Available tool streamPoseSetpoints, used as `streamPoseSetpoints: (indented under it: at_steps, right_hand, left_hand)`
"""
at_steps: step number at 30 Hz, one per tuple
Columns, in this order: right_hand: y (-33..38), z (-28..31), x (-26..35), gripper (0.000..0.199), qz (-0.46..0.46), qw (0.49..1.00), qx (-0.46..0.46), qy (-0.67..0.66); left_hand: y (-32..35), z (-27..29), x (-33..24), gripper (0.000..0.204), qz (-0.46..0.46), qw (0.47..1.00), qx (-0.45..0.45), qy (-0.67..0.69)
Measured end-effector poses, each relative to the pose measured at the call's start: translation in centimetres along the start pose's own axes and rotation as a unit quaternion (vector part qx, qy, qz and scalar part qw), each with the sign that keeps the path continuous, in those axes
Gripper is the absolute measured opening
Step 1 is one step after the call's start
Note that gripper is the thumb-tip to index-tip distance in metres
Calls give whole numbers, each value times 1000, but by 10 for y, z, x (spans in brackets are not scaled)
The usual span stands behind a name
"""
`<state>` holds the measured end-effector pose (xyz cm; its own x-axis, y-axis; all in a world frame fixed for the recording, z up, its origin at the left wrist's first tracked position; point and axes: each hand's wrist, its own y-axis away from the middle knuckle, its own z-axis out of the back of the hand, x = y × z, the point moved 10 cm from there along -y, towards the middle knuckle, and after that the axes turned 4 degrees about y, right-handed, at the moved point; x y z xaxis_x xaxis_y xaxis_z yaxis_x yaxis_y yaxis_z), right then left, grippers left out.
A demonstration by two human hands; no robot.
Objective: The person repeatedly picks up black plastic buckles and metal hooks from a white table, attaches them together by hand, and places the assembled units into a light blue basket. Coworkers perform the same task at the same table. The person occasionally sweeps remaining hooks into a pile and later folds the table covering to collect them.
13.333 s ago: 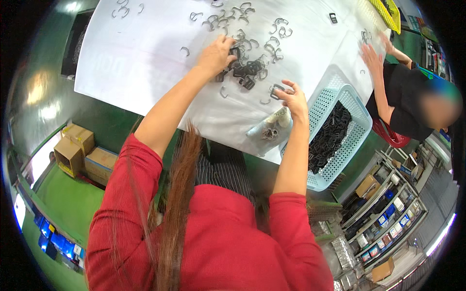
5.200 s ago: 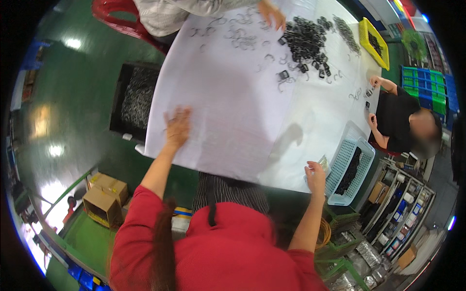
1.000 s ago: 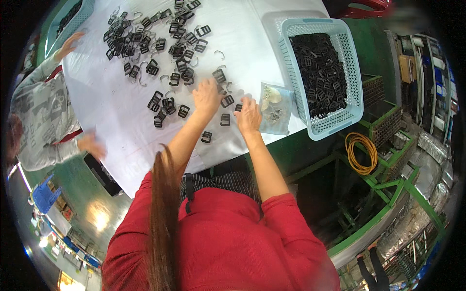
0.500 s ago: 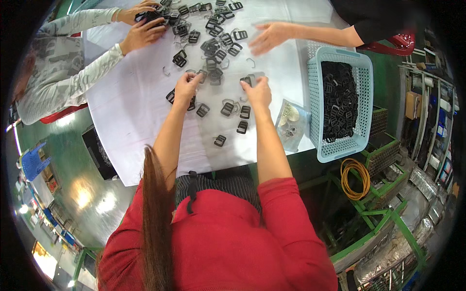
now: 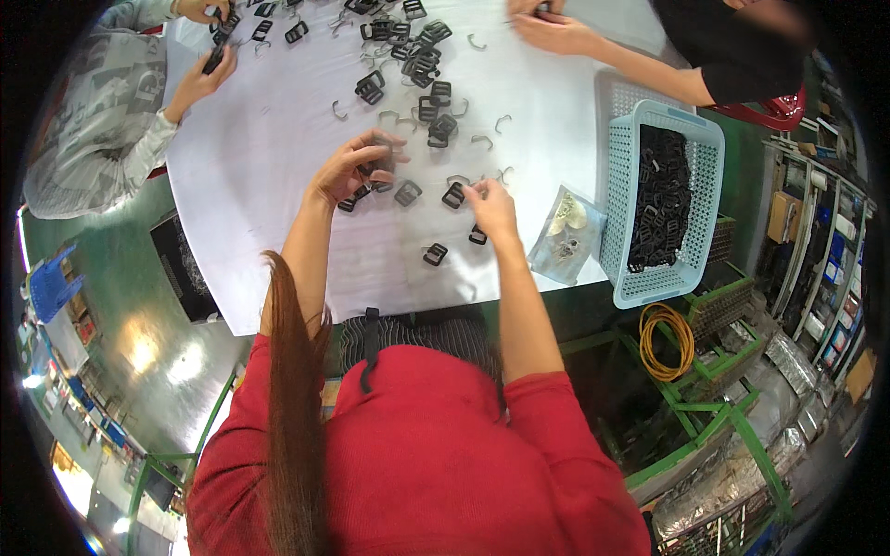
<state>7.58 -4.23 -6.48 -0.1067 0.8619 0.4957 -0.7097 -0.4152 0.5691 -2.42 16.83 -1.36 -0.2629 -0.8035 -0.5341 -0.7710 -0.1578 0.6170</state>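
Note:
Black plastic strap buckles [image 5: 422, 65] lie scattered over the white-covered table [image 5: 269, 176], with thin bent clips [image 5: 481, 142] among them. My left hand [image 5: 350, 169] curls its fingers round a dark buckle [image 5: 377, 167], partly hidden and smeared by motion. Below that hand, more buckles rest on the cloth. My right hand [image 5: 494, 206] is closed, its fingertips pinching the right edge of a buckle [image 5: 453, 195] at the table. Under the right wrist another buckle [image 5: 477, 234] is partly covered. A single buckle [image 5: 435, 254] sits nearer to me.
At the right stands a light blue basket [image 5: 619, 199] full of black buckles. A clear bag [image 5: 567, 236] with small parts lies beside it. Co-workers' hands [image 5: 199, 82] at far left and hands [image 5: 556, 32] at far right handle buckles. A coiled orange hose [image 5: 667, 343] hangs lower right.
My right hand has moved down toward me, now at a buckle near the table. The left co-worker's hands have drawn apart and back; the right co-worker's hands have come together.

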Motion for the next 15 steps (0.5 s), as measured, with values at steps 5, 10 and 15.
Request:
streamPoseSetpoints:
  at_steps: [5,10,15]
  right_hand:
    - [14,-17,34,33,-53,988,-86,113]
    - [13,15,3,29,77,977,-101,-168]
    - [22,30,-63,29,-67,943,74,-316]
  left_hand:
    - [3,43,30,22,-31,946,-125,-297]
    - [9,54,61,19,-114,862,-178,-461]
    - [32,20,69,32,-115,690,-234,-676]
